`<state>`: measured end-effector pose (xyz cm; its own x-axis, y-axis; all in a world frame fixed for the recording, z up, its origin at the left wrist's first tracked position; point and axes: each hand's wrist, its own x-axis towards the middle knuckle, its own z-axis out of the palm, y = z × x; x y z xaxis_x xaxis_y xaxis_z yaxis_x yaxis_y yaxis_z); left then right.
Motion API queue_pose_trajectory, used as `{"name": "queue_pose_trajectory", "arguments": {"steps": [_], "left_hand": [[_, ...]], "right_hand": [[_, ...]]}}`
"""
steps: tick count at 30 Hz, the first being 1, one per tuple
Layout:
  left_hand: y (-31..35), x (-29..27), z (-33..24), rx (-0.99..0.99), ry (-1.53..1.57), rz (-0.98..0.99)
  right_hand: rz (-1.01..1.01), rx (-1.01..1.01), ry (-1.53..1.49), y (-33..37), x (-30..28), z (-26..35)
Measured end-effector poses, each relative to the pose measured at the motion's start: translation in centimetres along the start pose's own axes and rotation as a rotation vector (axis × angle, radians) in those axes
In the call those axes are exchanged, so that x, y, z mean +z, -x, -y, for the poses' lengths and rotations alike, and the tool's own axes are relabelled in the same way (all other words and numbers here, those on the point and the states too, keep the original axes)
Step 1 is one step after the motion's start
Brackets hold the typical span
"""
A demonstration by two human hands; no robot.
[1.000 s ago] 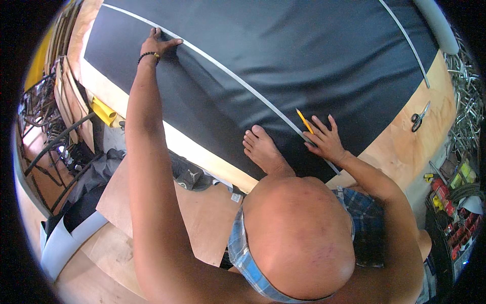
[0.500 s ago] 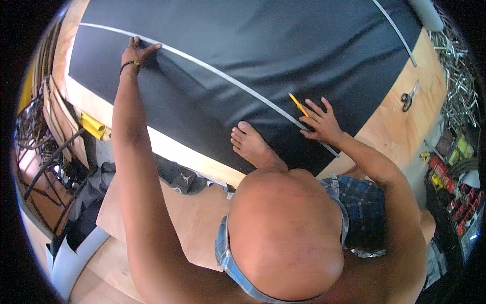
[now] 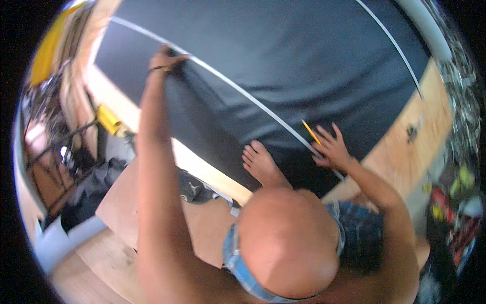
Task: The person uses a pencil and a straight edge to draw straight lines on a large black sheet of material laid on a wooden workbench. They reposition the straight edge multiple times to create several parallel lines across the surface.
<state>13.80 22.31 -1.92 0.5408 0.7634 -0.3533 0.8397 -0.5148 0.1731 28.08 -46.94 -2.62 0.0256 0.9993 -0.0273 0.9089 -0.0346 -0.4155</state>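
Pale strip (image 3: 243,93) lies slantwise across black sheet (image 3: 304,61), one hand near each end

From my remote seat I go over the head view from left to right. On the left, a yellow roll (image 3: 108,119) sits near the edge of the wooden board (image 3: 207,175) under the sheet, and dark cloth (image 3: 101,180) lies heaped below it; motion blur takes most of the finer detail there from me. Next comes the left hand (image 3: 165,61), at the end of an outstretched arm, with a dark bracelet (image 3: 161,69) at its wrist. I see its thumb spread away from the fingers, the tips at the strip's near edge; it is unclenched, and I cannot tell how firmly it presses.

From there the strip runs down toward the lower right, flat on the sheet, which shows soft creases around the middle. On my side of the strip a bare foot (image 3: 262,162) rests on the sheet, in front of a bent knee (image 3: 286,238).

The right hand (image 3: 334,148) is at the strip's lower end, grasping a yellow pencil (image 3: 311,132) whose tip points up and left, beyond the strip; its other fingers fan out. Farther right, I make out a second strip (image 3: 393,41) reaching past the sheet's edge, blurred scissors (image 3: 411,134) on the bare wood, and a grey roll (image 3: 428,28) at the top. Shiny metal pieces (image 3: 463,96) lie piled at the far right.
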Motion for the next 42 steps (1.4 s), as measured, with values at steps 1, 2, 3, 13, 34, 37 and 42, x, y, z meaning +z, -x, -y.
{"name": "queue_pose_trajectory", "arguments": {"steps": [1, 2, 3, 13, 34, 37, 42], "left_hand": [[0.3, 0.1, -0.2, 0.035, -0.036, -0.014], [0.4, 0.1, -0.3, 0.011, -0.056, -0.02], [0.7, 0.3, -0.6, -0.018, -0.037, -0.007], [1.4, 0.1, -1.7, -0.083, -0.049, 0.038], [0.8, 1.5, -1.1, -0.145, 0.099, 0.005], [0.8, 1.6, -1.0, -0.144, 0.089, 0.011], [0.8, 1.5, -1.0, -0.137, 0.077, 0.016]], "right_hand": [[-0.017, -0.015, 0.001, 0.1, 0.1, 0.3], [-0.032, -0.021, -0.005, 0.0, 0.4, 0.3], [-0.039, -0.015, -0.009, 0.0, 0.7, 0.4], [-0.018, -0.027, -0.01, 1.0, 2.0, -0.1], [-0.013, 0.167, -0.154, 1.6, 3.0, -0.6], [-0.002, 0.092, -0.091, 1.4, 2.6, -0.6], [0.024, 0.062, -0.059, 1.1, 1.7, -0.3]]}}
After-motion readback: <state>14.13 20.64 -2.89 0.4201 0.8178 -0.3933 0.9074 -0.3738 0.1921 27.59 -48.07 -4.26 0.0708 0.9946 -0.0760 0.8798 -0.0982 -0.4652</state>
